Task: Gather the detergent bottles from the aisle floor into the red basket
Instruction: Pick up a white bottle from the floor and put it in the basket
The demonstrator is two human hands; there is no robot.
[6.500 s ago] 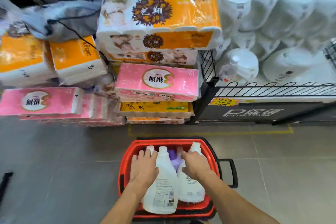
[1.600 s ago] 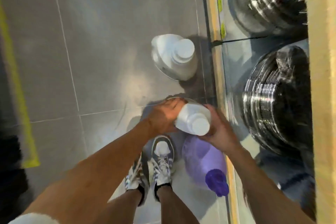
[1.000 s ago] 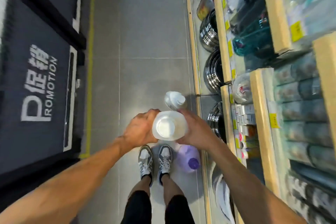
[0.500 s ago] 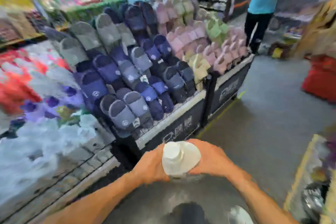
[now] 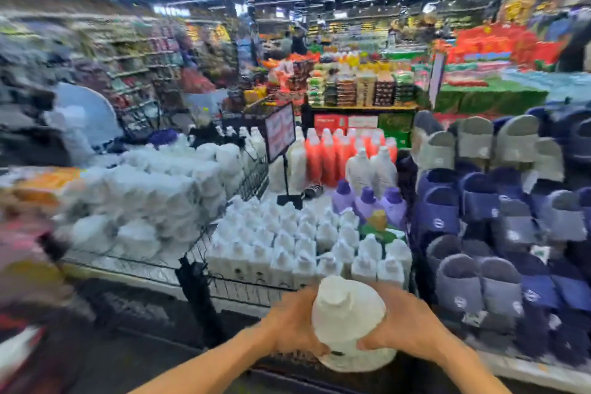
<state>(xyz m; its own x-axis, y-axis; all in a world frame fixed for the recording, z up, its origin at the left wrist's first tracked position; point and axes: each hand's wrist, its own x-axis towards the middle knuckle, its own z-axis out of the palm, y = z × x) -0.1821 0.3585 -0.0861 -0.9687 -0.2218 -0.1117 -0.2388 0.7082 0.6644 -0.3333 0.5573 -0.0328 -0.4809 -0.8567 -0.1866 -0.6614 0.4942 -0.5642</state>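
A white detergent bottle [image 5: 350, 323] with a white cap is held upright in front of me, low in the head view. My left hand [image 5: 292, 321] grips its left side and my right hand [image 5: 406, 326] grips its right side, fingers curled round the body. The red basket is not in view. The picture is blurred by motion.
Straight ahead stands a wire display bin [image 5: 230, 285] packed with several white bottles [image 5: 303, 249], with purple bottles [image 5: 367, 201] and orange bottles [image 5: 332, 153] behind. Slippers [image 5: 499, 233] fill the right-hand display. White tissue packs [image 5: 144, 201] lie on the left. Store shelves stretch beyond.
I lifted the white bottle off the floor with both hands. My view has swung up and to the left, from the slipper display to the bottle display.
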